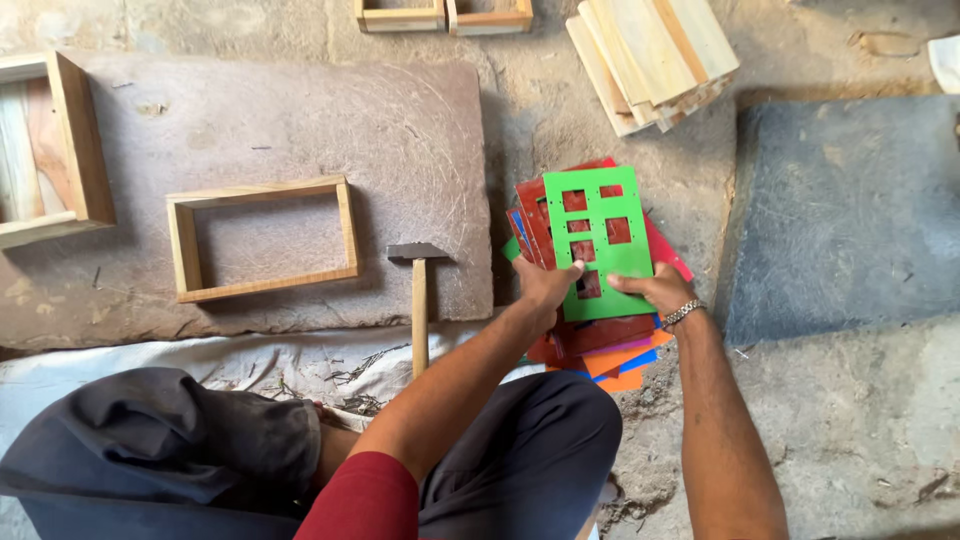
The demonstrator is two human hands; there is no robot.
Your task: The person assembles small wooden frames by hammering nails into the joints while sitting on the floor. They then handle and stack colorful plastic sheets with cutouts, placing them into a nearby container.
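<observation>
I see soft, even daylight, brightest at the upper right of the frame; shadows are faint, focus sharp, edges slightly bowed, no glare.

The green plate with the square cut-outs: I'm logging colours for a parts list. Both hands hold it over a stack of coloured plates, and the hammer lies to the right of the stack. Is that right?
Not quite. The hammer lies to the left of the stack, its head on the stone slab, as the head view shows. The rest holds: the left hand and right hand hold the green plate over the coloured plates.
</observation>
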